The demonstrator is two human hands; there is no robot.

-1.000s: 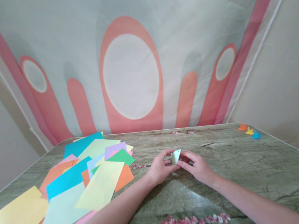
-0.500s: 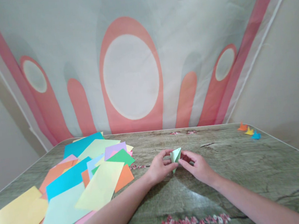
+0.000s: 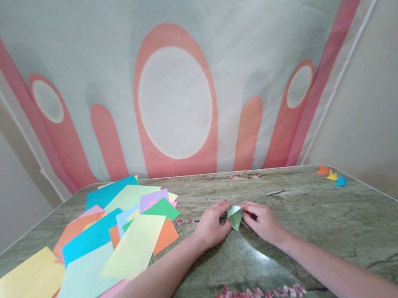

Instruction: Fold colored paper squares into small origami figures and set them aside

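A small folded piece of pale green paper [image 3: 235,217] lies low on the table [image 3: 335,229] near its middle, pointed end toward me. My left hand [image 3: 212,225] pinches its left side with thumb and fingers. My right hand [image 3: 265,222] holds its right side, fingertips on the upper edge. Both hands rest close to the tabletop with the paper between them.
A loose heap of coloured paper sheets [image 3: 89,250] covers the left half of the table. Three small folded paper figures, orange [image 3: 323,169], yellow [image 3: 331,175] and blue [image 3: 341,181], sit at the far right corner. A patterned cloth [image 3: 176,99] hangs behind the table.
Both hands have lowered the green folded paper from just above the table down onto its surface, and it now lies flatter with its point toward me.
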